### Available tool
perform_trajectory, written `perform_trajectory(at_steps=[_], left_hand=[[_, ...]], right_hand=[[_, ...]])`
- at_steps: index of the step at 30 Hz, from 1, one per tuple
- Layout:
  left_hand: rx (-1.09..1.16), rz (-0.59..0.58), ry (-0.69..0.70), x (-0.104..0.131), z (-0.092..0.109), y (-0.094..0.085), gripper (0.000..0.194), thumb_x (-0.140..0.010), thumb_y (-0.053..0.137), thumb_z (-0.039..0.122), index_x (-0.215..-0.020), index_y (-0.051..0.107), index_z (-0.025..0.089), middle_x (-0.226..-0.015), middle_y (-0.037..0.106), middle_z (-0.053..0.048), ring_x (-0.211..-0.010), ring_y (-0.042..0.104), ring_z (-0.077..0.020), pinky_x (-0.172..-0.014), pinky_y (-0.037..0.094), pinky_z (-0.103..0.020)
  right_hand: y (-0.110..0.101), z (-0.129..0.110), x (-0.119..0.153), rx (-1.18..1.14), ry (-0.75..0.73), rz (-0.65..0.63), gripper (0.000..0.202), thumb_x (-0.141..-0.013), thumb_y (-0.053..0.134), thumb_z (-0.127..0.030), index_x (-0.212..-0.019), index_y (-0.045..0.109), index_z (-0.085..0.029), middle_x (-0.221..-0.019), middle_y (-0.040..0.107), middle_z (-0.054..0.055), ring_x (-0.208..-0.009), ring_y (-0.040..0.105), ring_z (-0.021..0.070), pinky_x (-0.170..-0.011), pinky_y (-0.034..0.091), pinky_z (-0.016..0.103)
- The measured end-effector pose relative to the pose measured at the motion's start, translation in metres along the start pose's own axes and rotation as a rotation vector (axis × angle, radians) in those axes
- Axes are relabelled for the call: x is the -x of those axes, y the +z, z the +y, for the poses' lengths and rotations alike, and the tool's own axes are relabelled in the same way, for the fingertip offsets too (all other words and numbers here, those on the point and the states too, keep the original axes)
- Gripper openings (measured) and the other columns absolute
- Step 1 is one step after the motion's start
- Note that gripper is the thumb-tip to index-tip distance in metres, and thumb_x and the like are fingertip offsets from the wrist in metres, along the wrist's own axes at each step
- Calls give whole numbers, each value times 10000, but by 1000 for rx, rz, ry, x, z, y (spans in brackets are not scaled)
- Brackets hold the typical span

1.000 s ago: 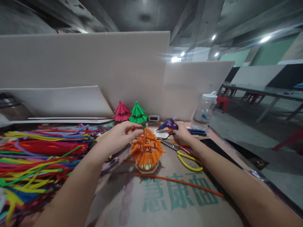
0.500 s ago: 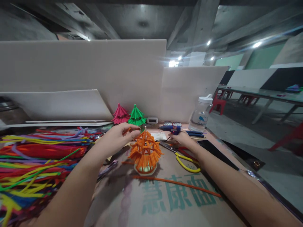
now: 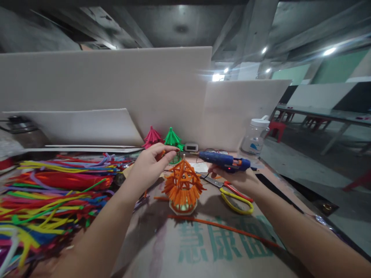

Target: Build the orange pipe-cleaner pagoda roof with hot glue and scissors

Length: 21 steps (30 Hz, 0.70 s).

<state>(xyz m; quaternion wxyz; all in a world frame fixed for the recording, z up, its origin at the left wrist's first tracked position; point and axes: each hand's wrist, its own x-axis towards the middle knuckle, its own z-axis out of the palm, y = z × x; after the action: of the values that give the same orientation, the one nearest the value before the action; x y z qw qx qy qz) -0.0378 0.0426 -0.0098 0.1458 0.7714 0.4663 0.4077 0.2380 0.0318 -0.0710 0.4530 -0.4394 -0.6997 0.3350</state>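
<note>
On the bench (image 3: 162, 262), approx. centre, an orange fuzzy-stem tower model (image 3: 182, 197) is seen upright on a pale polygonal base, tiered skirts flared, thin white tip at top. R hand (image 3: 242, 180): blue glue gun (image 3: 220, 158) grasped and held up off the bench to the R of the model, nozzle pointed L, small red light lit. L hand (image 3: 152, 164): held just beside the model's upper L, thumb & fingertips brought nearly together; a bit of orange is seen inside the curl, but whether it's gripped can't be told. Scissors (image 3: 222, 193) w/ yellow & red handles are laid R of the model, under/near R hand, blades angled toward the model. One long orange stem (image 3: 220, 227) is laid flat in front of the base. Behind L hand, a green model (image 3: 172, 138) and a pinkish-red model (image 3: 152, 135) are stood side by side, the latter partly hidden by the hand. Small white display unit (image 3: 191, 147) is set R of the green one. Clear bottle (image 3: 252, 141) w/ white lid is stood at back R. Multicolour stems (image 3: 60, 183) are heaped along the L side, well apart from R hand. White boards (image 3: 101, 81) are propped behind.
</note>
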Motion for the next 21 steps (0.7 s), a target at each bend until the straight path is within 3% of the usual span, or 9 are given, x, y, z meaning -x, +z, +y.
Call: perform_trajectory(at_steps=[3,7,11,15,21], left_hand=[[-22,-134,-37,-1,-4,1,382,-870,601,487,-1092,734,206,-1029,727,-57,-918,651,-210,-807,481,-309],[-17,-263,-86,-2,-7,1,375,-856,605,460,-1112,728,215,-1104,721,-60,-980,650,-224,-845,484,-324],[-90,-244,-104,-2,-6,4,350,-830,621,441,-1067,744,214,-1010,729,-58,-853,641,-216,-725,477,-304],[-99,-226,-85,-1,-7,6,298,-828,619,429,-981,752,210,-916,726,-45,-782,627,-201,-682,461,-292],[-145,-223,-63,-1,-6,6,295,-838,600,450,-901,743,200,-713,657,-18,-700,602,-191,-638,437,-282]], right_hand=[[5,-9,8,71,-68,-9,331,-872,635,-508,-763,658,-196,-779,714,61,-745,679,222,-727,550,359],[8,-19,10,87,-161,-14,323,-819,696,-533,-786,653,-215,-759,696,55,-739,667,234,-724,562,369],[11,-23,11,118,-168,16,310,-863,645,-514,-777,637,-216,-762,692,53,-712,655,214,-694,547,346],[13,-21,13,252,-184,59,316,-809,698,-508,-719,609,-219,-635,596,8,-573,535,160,-541,420,275],[16,-18,14,286,-187,74,303,-815,676,-489,-708,593,-218,-621,578,-7,-552,492,145,-538,367,261]])
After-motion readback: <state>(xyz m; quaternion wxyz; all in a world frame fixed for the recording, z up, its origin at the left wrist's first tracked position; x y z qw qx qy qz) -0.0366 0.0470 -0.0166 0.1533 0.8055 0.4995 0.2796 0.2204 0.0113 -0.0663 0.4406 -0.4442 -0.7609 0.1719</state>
